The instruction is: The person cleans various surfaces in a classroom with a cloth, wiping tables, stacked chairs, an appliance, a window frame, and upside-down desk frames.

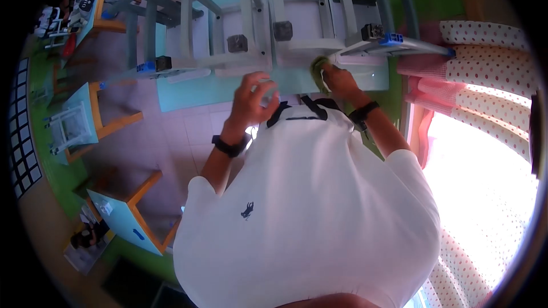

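My right hand is closed around a green cloth, held at the near edge of a light blue table. My left hand is raised in front of my body, its fingers curved and apart. A pale patch shows between them, and I cannot make out what it is. Upturned grey chairs rest on the table with their legs pointing up. The cloth is close to one chair's backrest or seat edge; whether they touch is unclear.
To the right, dotted curtains hang beside a bright window. More light blue tables with wooden frames stand on the left, one bearing an upturned chair. Chair legs with dark feet jut up towards me.
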Tool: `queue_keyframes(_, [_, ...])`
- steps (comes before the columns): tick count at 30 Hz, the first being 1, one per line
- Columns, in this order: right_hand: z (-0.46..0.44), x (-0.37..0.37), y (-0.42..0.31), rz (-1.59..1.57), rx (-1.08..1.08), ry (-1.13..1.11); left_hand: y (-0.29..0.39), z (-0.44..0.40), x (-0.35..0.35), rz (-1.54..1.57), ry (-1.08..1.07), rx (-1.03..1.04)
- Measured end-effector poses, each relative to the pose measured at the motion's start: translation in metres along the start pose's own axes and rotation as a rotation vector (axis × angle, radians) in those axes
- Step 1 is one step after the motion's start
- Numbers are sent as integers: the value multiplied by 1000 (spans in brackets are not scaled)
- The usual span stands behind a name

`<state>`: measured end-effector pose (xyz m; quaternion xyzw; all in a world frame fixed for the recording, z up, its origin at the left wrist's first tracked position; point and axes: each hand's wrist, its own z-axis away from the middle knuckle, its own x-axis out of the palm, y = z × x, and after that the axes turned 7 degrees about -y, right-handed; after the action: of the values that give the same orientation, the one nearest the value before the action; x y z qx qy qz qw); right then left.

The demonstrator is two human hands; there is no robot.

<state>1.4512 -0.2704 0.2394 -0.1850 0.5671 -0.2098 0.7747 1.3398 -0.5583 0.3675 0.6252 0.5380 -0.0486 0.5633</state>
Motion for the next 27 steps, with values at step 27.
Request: queue_keyframes(27, [-90,53,-14,-34,-138,11,18,-89,17,7,-54,-401])
